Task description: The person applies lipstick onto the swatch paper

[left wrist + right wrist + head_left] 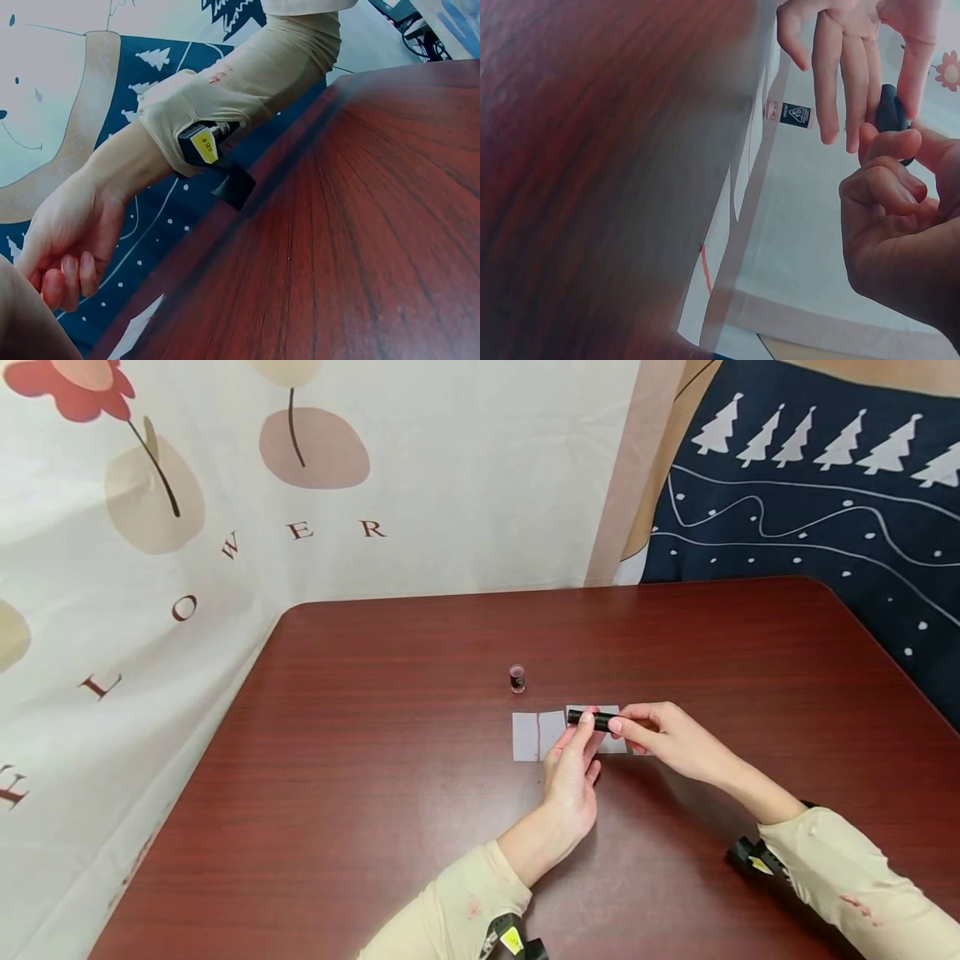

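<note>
Between both hands, over the paper pieces, lies a slim black tube, of lipstick size. My left hand pinches its left part between thumb and fingers, with the other fingers extended in the right wrist view. The right hand pinches the right end by thumb and fingertips, its other fingers curled. Several white paper pieces lie in a row on the table beneath; one paper bears a red stroke. My hands partly cover the row. In the left wrist view the tube is hidden.
A small clear pinkish bottle with a black label stands behind the papers on the dark red wooden table. Pale flower-print cloth hangs behind and at left. Navy tree-print cloth hangs at right.
</note>
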Motion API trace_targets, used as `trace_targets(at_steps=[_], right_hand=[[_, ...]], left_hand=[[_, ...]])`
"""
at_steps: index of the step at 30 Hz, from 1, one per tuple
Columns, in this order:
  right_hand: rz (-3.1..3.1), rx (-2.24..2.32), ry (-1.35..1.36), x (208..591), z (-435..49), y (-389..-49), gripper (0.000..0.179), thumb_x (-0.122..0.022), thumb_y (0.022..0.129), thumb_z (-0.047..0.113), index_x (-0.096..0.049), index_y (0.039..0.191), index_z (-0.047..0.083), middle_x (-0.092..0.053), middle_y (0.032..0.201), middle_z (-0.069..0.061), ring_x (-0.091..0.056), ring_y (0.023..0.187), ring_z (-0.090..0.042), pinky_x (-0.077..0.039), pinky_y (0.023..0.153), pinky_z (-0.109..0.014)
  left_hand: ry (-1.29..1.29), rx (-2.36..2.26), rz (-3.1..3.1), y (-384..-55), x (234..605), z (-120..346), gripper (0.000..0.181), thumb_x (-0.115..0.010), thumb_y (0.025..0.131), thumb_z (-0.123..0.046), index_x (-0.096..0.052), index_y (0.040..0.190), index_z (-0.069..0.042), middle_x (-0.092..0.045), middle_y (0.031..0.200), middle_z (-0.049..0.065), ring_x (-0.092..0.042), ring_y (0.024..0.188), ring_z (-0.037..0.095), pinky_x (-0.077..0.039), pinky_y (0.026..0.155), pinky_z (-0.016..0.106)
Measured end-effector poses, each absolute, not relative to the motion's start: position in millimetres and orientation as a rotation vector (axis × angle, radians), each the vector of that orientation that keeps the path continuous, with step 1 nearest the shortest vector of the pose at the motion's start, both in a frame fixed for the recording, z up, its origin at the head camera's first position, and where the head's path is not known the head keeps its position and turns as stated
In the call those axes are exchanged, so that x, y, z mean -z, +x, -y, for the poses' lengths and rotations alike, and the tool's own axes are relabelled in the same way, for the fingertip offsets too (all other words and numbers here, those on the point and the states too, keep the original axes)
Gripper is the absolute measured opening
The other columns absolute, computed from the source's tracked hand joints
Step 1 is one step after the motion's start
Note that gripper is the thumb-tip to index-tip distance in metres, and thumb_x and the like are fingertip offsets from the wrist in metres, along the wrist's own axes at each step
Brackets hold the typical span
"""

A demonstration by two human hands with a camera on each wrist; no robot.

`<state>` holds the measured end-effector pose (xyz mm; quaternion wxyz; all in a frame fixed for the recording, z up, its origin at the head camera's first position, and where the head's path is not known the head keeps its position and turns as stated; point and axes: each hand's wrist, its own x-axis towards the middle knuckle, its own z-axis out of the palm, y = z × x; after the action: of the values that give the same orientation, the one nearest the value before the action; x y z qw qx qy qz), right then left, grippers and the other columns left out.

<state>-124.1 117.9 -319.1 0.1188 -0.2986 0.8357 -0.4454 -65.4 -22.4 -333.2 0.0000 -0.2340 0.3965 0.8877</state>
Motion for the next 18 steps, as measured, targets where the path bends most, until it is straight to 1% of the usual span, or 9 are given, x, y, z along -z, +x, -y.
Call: trace_targets(at_steps=[2, 5, 8, 9, 11, 13, 15, 18], right_hand=[[-2.440, 1.317, -0.881, 318.5, -117.1, -124.5, 0.025, -0.055, 0.095, 0.025, -0.060, 0.081, 0.003, -0.048, 0.059, -0.004, -0.038, 0.049, -0.011, -0.033, 0.046, -0.026], [-2.381, 1.382, -0.870, 317.5, -117.6, -125.9, 0.026, -0.053, 0.096, 0.023, -0.061, 0.084, 0.001, -0.054, 0.062, -0.008, -0.044, 0.048, -0.015, -0.038, 0.044, -0.027], [-2.243, 1.523, -0.786, 315.7, -120.2, -127.3, 0.025, -0.053, 0.096, 0.019, -0.063, 0.094, -0.004, -0.061, 0.070, -0.016, -0.054, 0.056, -0.026, -0.047, 0.046, -0.031], [-2.198, 1.570, -0.752, 314.5, -121.1, -127.6, 0.025, -0.053, 0.096, 0.018, -0.063, 0.098, -0.005, -0.062, 0.073, -0.019, -0.057, 0.061, -0.029, -0.049, 0.048, -0.033], [-2.130, 1.650, -0.688, 311.6, -123.0, -128.1, 0.027, -0.055, 0.095, 0.017, -0.061, 0.105, -0.007, -0.062, 0.078, -0.023, -0.058, 0.069, -0.032, -0.051, 0.051, -0.035], [-2.094, 1.690, -0.649, 307.8, -124.5, -128.3, 0.029, -0.055, 0.095, 0.018, -0.059, 0.108, -0.008, -0.061, 0.082, -0.025, -0.058, 0.071, -0.032, -0.052, 0.054, -0.035], [-2.095, 1.704, -0.629, 303.9, -126.0, -128.6, 0.030, -0.056, 0.095, 0.019, -0.058, 0.109, -0.008, -0.060, 0.083, -0.023, -0.058, 0.070, -0.027, -0.053, 0.054, -0.034], [-2.089, 1.747, -0.605, 298.9, -128.6, -130.3, 0.030, -0.056, 0.094, 0.019, -0.057, 0.108, -0.008, -0.060, 0.081, -0.015, -0.056, 0.069, -0.021, -0.052, 0.054, -0.032]], left_hand=[[-0.740, -2.790, -1.261, -65.9, 331.3, 22.9, 0.026, -0.068, 0.085, -0.028, -0.070, 0.105, -0.011, -0.069, 0.087, -0.005, -0.062, 0.096, 0.011, -0.028, 0.083, 0.036], [-0.728, -2.779, -1.308, -66.7, 327.5, 23.6, 0.028, -0.068, 0.085, -0.029, -0.071, 0.106, -0.010, -0.070, 0.090, -0.003, -0.062, 0.096, 0.011, -0.028, 0.083, 0.037], [-0.702, -2.749, -1.372, -69.3, 321.4, 23.4, 0.029, -0.069, 0.084, -0.029, -0.071, 0.106, -0.009, -0.070, 0.092, -0.001, -0.062, 0.093, 0.012, -0.029, 0.084, 0.038], [-0.684, -2.733, -1.397, -70.5, 319.0, 23.7, 0.029, -0.069, 0.084, -0.028, -0.071, 0.105, -0.009, -0.070, 0.092, 0.000, -0.061, 0.091, 0.012, -0.030, 0.084, 0.039], [-0.634, -2.697, -1.443, -72.5, 313.9, 26.6, 0.028, -0.070, 0.083, -0.023, -0.070, 0.107, -0.008, -0.070, 0.095, 0.001, -0.059, 0.090, 0.011, -0.031, 0.082, 0.038], [-0.584, -2.666, -1.507, -73.2, 310.5, 34.7, 0.031, -0.071, 0.081, -0.015, -0.068, 0.111, -0.008, -0.069, 0.102, 0.003, -0.058, 0.089, 0.011, -0.032, 0.078, 0.034], [-0.531, -2.652, -1.595, -72.9, 306.4, 49.3, 0.040, -0.069, 0.078, -0.005, -0.063, 0.118, -0.006, -0.066, 0.111, 0.004, -0.057, 0.094, 0.012, -0.035, 0.078, 0.032], [-0.479, -2.645, -1.787, -77.8, 299.1, 84.6, 0.051, -0.068, 0.075, 0.005, -0.059, 0.124, -0.006, -0.061, 0.120, 0.005, -0.057, 0.100, 0.016, -0.041, 0.083, 0.027]])
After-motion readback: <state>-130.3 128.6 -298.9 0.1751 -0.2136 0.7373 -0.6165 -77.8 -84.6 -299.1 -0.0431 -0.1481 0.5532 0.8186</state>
